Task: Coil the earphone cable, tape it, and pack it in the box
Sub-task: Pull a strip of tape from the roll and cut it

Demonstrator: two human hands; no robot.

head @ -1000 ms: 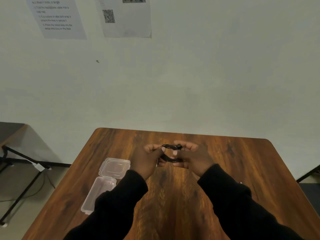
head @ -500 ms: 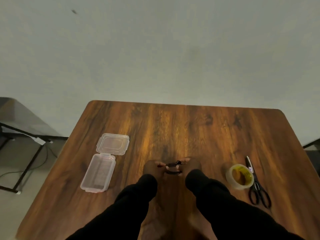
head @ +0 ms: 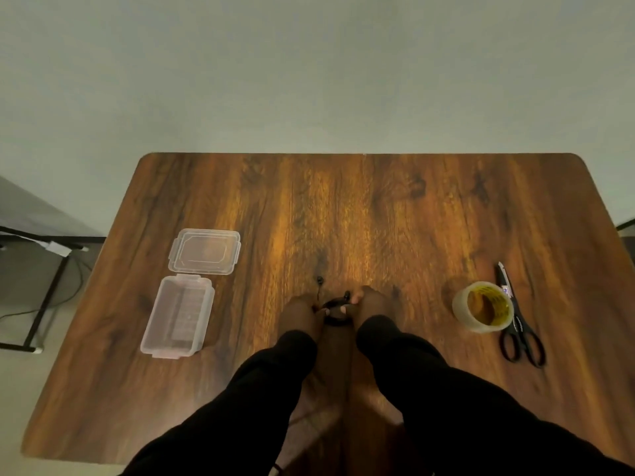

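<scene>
A coiled black earphone cable point(head: 335, 312) sits between my two hands low over the middle of the wooden table point(head: 378, 207). My left hand point(head: 302, 312) pinches its left side and my right hand point(head: 369, 302) pinches its right side. One earbud point(head: 320, 280) on a short loose end sticks out just beyond my left hand. The clear plastic box point(head: 177, 317) lies open at the left, its lid point(head: 204, 251) flat on the table behind it. A roll of clear tape point(head: 482, 307) stands at the right.
Black-handled scissors point(head: 519, 324) lie just right of the tape roll. A dark metal table frame point(head: 37, 290) with cables on the floor stands off the table's left edge. A plain wall rises behind the table's far edge.
The view has tilted down from the wall to the tabletop, bringing the tape and scissors into sight. My hands hold the coil lower, nearer the table, and one earbud now hangs free.
</scene>
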